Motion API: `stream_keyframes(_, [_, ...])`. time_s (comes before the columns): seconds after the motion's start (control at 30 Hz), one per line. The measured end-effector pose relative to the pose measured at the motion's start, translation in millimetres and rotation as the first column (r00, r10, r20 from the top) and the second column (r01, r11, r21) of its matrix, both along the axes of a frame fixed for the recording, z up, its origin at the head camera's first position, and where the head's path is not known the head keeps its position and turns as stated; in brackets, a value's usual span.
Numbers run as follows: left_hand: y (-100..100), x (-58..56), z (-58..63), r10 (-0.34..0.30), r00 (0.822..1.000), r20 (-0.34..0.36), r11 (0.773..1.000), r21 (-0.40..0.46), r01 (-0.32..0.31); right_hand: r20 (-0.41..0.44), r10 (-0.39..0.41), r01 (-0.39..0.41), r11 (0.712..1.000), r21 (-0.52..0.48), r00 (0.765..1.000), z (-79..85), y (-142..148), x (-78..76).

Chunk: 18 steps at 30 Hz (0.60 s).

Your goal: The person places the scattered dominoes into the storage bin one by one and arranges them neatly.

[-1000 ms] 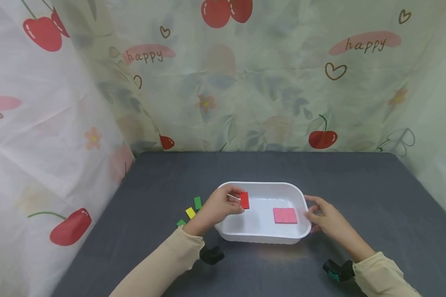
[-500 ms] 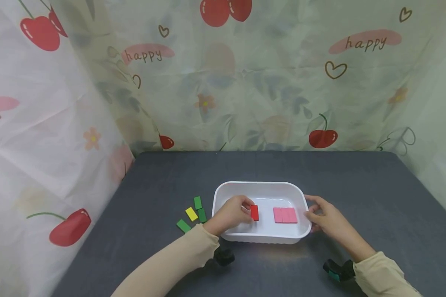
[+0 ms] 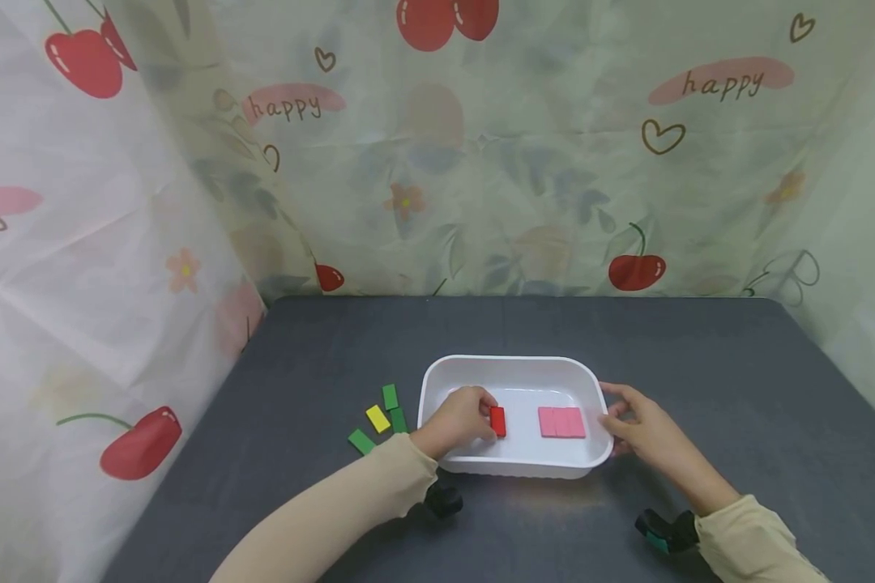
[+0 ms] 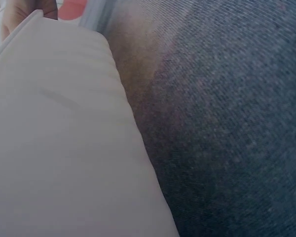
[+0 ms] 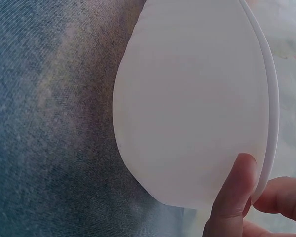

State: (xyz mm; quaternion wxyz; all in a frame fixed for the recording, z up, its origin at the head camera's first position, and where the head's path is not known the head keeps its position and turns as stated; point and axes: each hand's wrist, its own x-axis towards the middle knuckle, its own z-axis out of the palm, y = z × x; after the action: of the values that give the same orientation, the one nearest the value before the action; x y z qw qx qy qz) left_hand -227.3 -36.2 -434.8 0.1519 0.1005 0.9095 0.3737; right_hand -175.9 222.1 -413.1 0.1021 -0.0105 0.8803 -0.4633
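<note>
In the head view my left hand (image 3: pixel 458 423) reaches over the near left side of a white plastic tray (image 3: pixel 510 468). Its fingertips pinch a small red rectangular block (image 3: pixel 498 422) low in the tray; whether the block touches the bottom I cannot tell. To the right of it, pink blocks (image 3: pixel 561 423) of similar shape lie side by side in a row. My right hand (image 3: pixel 636 421) holds the tray's right end; the right wrist view shows the thumb (image 5: pixel 237 185) on the outer wall and a finger at the rim. The tray wall (image 4: pixel 64 123) fills much of the left wrist view.
Left of the tray, several green blocks (image 3: pixel 360 441) and a yellow block (image 3: pixel 377 419) lie loose on the dark table (image 3: pixel 525 534). A patterned curtain (image 3: pixel 481 202) stands behind the table and along its sides. Each wrist carries a black camera mount (image 3: pixel 667 532).
My left hand has carried the red block rightward and down into the tray, hardly moving in the last half second. The green blocks have come into fuller view. My right hand stays on the rim.
</note>
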Motion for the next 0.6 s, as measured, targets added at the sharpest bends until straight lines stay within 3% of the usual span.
stream_keyframes(0.6, [3.5,0.8,1.0,-0.018,0.998,-0.058,0.994,-0.112,0.011,0.016,-0.006,0.006,1.0,0.008,1.0,0.6,0.6,-0.5])
